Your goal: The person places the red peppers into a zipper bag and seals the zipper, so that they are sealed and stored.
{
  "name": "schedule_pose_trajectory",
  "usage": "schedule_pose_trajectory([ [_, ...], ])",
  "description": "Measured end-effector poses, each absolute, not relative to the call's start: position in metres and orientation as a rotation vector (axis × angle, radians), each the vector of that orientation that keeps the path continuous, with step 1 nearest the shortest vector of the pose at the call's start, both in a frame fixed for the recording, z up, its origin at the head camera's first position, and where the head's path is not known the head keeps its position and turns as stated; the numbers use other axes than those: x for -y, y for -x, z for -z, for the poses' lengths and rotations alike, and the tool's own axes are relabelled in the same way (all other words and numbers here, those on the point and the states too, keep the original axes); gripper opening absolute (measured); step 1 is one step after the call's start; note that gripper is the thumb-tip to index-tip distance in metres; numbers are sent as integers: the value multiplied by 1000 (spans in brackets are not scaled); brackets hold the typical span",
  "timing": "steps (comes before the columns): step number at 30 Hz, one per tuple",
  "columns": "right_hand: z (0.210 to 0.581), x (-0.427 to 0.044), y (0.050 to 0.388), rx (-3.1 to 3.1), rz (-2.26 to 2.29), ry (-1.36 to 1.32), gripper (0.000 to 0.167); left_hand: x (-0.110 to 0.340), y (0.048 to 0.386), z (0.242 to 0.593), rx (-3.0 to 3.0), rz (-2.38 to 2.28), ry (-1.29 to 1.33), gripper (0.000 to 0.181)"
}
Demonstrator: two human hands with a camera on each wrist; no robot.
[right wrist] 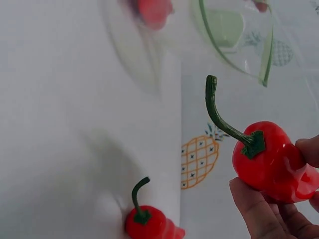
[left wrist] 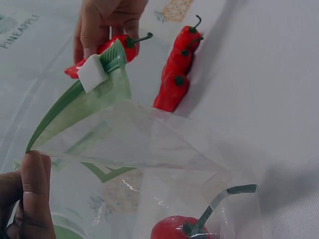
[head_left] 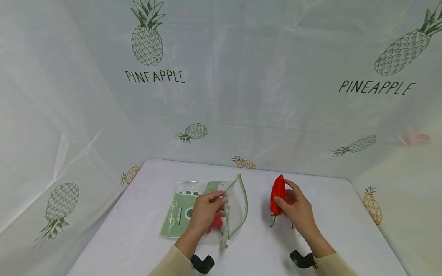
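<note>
My left hand (head_left: 208,211) pinches the green-edged rim of a clear zip bag (head_left: 169,226) with green print. The bag's mouth gapes toward the right, and a white slider (left wrist: 92,73) sits on its rim. Inside the bag lies a red chili pepper (left wrist: 174,229) with a green stem. To the right, my right hand (head_left: 299,209) grips another red chili pepper (head_left: 277,193) between thumb and fingers, its stem (right wrist: 214,102) pointing down toward the table. More red chili peppers (left wrist: 174,92) lie in a row on the table, mostly hidden behind my right hand in the head view.
A white table (head_left: 131,230) carries the bag and peppers. Behind and around it hangs a pale sheet (head_left: 241,96) printed with pineapples. Black wrist cameras (head_left: 203,264) are strapped at both sleeves.
</note>
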State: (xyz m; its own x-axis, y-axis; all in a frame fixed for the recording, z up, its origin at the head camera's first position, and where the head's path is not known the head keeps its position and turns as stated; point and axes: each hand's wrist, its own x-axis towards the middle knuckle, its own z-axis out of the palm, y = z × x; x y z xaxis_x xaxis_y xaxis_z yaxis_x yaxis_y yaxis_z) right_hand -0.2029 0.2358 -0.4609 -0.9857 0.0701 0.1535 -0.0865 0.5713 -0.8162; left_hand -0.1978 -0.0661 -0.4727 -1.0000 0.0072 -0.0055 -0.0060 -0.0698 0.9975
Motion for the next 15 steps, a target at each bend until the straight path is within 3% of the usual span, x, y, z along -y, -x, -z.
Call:
schedule_pose_trajectory([
  [15, 451, -205, 197, 2593, -1501, -39, 73, 66, 197, 472, -2121, -2287, -47, 36],
])
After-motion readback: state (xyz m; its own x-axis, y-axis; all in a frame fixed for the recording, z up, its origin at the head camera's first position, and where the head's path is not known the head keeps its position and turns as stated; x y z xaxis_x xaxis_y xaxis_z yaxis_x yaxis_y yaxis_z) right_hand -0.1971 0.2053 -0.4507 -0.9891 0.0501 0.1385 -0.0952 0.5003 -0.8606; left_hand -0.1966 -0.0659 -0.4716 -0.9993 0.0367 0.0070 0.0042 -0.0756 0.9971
